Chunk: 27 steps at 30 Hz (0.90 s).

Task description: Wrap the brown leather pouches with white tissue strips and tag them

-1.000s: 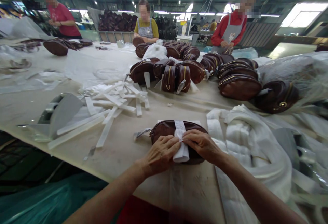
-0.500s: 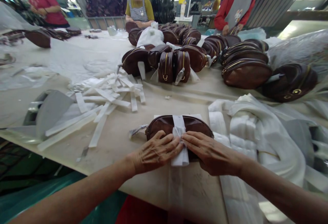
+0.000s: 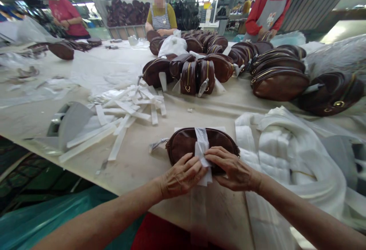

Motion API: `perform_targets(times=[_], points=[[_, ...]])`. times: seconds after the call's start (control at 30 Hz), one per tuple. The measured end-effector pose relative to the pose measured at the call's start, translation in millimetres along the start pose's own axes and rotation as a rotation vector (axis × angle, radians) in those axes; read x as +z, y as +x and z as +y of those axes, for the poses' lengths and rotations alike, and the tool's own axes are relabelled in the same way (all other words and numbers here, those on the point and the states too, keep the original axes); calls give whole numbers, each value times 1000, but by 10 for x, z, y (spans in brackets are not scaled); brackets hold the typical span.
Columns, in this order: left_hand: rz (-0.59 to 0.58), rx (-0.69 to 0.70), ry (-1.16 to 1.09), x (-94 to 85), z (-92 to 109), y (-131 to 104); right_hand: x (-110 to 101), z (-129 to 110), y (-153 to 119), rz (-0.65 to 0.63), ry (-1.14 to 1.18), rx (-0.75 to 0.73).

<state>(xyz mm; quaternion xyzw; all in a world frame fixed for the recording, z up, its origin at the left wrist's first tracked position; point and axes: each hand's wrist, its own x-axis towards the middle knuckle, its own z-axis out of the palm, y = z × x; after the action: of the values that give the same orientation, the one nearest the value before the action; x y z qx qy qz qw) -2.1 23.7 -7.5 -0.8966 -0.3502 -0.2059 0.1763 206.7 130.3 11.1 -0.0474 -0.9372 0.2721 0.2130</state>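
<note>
We have both hands on a brown bag [image 3: 181, 143] that lies at the near middle of the surface [image 3: 174, 116]. A white strip [image 3: 201, 137] runs over the bag from its far edge toward us, crossing its middle. Our left hand [image 3: 183, 175] comes in from the near left, its fingers bent and close together, with the tips at the strip's near part. Our right hand [image 3: 237, 168] comes from the near right, fingers half bent, tips on the strip and palm side toward the bag. Both sets of fingers touch the strip; we cannot tell whether either pinches it. A wrapped tab [image 3: 158, 145] sticks out at the bag's left end.

To the left we have a loose pile of white strips [image 3: 131, 105], with a grey holder [image 3: 76, 122] beside its near left side. To the right of the bag lies a white roll [image 3: 276, 147]. Farther off stands a row of bags [image 3: 197, 76], and to its right a stack of bags [image 3: 281, 84]. A white bundle [image 3: 174, 44] sits among the bags behind the row. Beyond the surface we see three co-workers: one at left in a red top [image 3: 67, 15], one in a checked apron [image 3: 161, 21], one at right in a grey apron [image 3: 267, 13].
</note>
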Motion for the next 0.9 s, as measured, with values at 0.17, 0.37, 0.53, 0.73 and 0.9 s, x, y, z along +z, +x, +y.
perform_targets(times=[0.17, 0.37, 0.53, 0.73, 0.9], points=[[65, -29, -34, -41, 101, 72, 7, 67, -16, 54, 87, 64], [180, -94, -111, -5, 142, 161, 35, 149, -40, 65, 167, 136], [238, -158, -135, 67, 172, 183, -6, 188, -27, 36, 222, 171], [254, -154, -87, 199, 193, 93, -30, 67, -28, 93, 244, 254], [230, -131, -97, 218, 173, 50, 107, -57, -66, 247, 107, 143]])
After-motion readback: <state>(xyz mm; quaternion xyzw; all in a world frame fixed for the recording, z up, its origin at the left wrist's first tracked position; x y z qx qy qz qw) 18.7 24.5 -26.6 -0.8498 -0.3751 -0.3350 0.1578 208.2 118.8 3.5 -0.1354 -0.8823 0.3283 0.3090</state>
